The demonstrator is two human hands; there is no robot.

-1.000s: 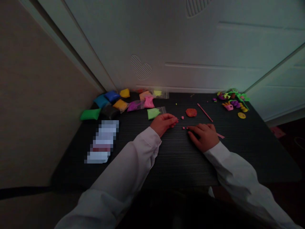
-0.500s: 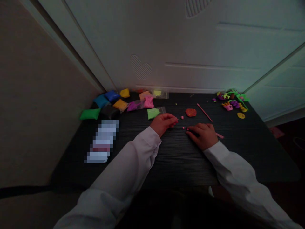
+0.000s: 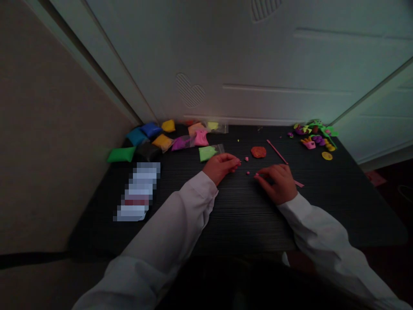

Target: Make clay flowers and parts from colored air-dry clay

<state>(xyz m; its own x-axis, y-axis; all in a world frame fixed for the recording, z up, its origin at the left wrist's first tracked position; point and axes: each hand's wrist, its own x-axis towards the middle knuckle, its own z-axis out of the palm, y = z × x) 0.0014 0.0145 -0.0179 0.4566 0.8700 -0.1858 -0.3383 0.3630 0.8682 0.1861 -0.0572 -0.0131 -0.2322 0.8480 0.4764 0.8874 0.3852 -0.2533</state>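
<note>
My left hand (image 3: 222, 168) is closed in a pinch above the dark table, with a bit of pink clay (image 3: 239, 162) showing at its fingertips. To the right, my right hand (image 3: 278, 183) rests low, thumb and forefinger together at a tiny pink clay ball (image 3: 257, 175). Two more small pink pieces lie on the table between the hands: a lump (image 3: 246, 159) and a smaller ball (image 3: 248, 173). Beyond them sits a flattened red-orange clay disc (image 3: 258, 152). A thin pink modelling tool (image 3: 277, 152) lies slantwise beside it. A flat pink strip (image 3: 299, 184) shows partly behind my right hand.
Several coloured clay packets, among them a green one (image 3: 121, 154) and a light green one (image 3: 207, 153), lie at the left and back. A pixelated phone-like object (image 3: 138, 191) is at the left. Finished-looking clay figures (image 3: 318, 140) crowd the back right, near a yellow disc (image 3: 327, 156).
My right hand has shifted slightly right and back, and the tiny pink ball at its fingertips has moved with it. My left hand stays almost still.
</note>
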